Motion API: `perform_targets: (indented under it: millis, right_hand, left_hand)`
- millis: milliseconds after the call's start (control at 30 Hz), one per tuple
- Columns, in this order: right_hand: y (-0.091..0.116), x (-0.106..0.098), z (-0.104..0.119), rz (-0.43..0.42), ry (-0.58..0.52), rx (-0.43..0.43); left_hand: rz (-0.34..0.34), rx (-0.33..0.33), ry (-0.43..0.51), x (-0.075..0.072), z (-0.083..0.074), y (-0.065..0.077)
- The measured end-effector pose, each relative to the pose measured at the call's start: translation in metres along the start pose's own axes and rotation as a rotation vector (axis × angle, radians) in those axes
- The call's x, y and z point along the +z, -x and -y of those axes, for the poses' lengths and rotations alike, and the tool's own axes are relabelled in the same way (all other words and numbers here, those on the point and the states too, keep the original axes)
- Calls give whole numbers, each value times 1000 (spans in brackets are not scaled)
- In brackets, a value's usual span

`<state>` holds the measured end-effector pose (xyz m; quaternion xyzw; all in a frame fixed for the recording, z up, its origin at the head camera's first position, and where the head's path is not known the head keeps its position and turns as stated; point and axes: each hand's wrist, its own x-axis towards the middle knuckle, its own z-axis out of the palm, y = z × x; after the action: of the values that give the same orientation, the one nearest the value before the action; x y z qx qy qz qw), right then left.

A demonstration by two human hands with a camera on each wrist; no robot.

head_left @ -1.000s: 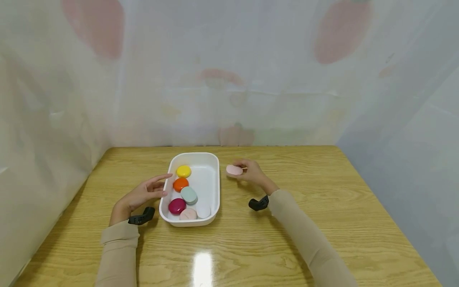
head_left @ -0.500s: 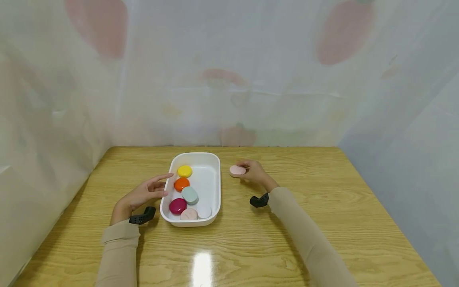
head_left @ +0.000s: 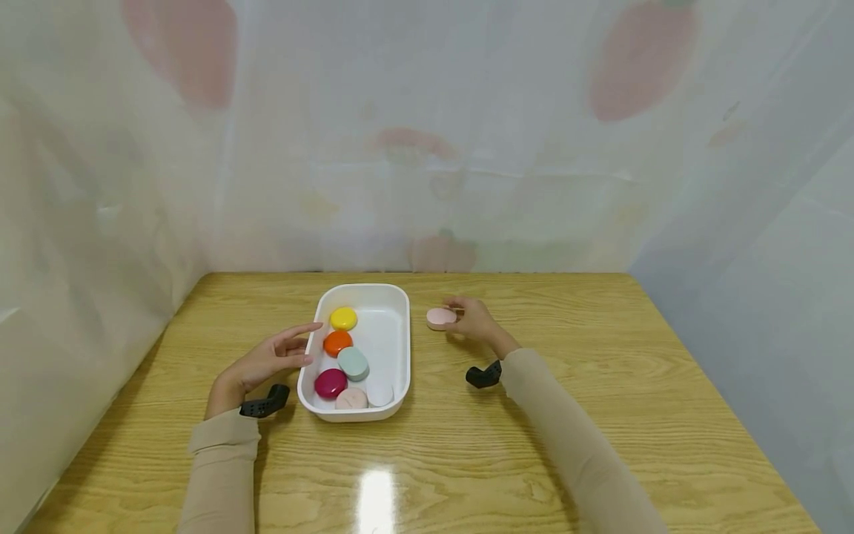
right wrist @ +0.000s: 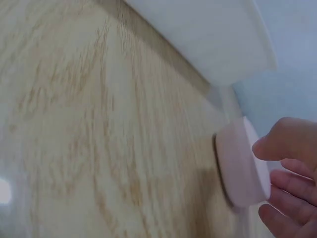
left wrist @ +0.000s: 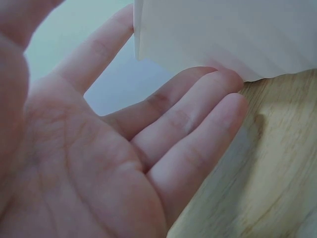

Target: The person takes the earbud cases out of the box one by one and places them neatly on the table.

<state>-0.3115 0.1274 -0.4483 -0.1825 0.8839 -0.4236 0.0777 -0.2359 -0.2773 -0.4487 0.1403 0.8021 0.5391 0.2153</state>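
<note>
A pale pink oval bar of soap (head_left: 441,319) lies flat on the table to the right of the white tray (head_left: 404,348). My right hand (head_left: 472,319) is at its right side, thumb and fingers parted around that end. In the right wrist view the thumb overlaps the top edge of the pink soap (right wrist: 240,166), while the other fingers hang loosely beyond it. My left hand (head_left: 272,360) stays at the tray's left side with relaxed fingers. In the left wrist view, fingertips of the left hand (left wrist: 124,148) rest against the tray's wall (left wrist: 223,34).
Inside the tray lie yellow (head_left: 343,319), orange (head_left: 338,343), mint green (head_left: 353,363), magenta (head_left: 330,383), pale pink (head_left: 351,399) and white (head_left: 380,393) soap-like rounded pieces. A pale printed curtain (head_left: 427,185) hangs behind the wooden table (head_left: 567,311).
The pink soap moved slightly right and came down onto the table. The right hand's fingers have since loosened and spread from it. The left hand and tray stay in place.
</note>
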Motion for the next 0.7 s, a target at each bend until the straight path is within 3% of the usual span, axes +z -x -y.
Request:
perform_targets:
  millis: [133,333,567,700]
  right_hand:
    - [3,0,8,-29,-17,-20]
    - [10,5,31,-58,-13,-128]
    - [17,17,55,-16,-102,-203]
    - [20,23,66,5,-99,-246]
  left_hand:
    - [-3,-8,4,0,0,0]
    - [-8,-22,3,-1,0,-1]
    - [-2,-8,6,-1,2,-1]
    - [-1,-12,-3,-1,2,-1]
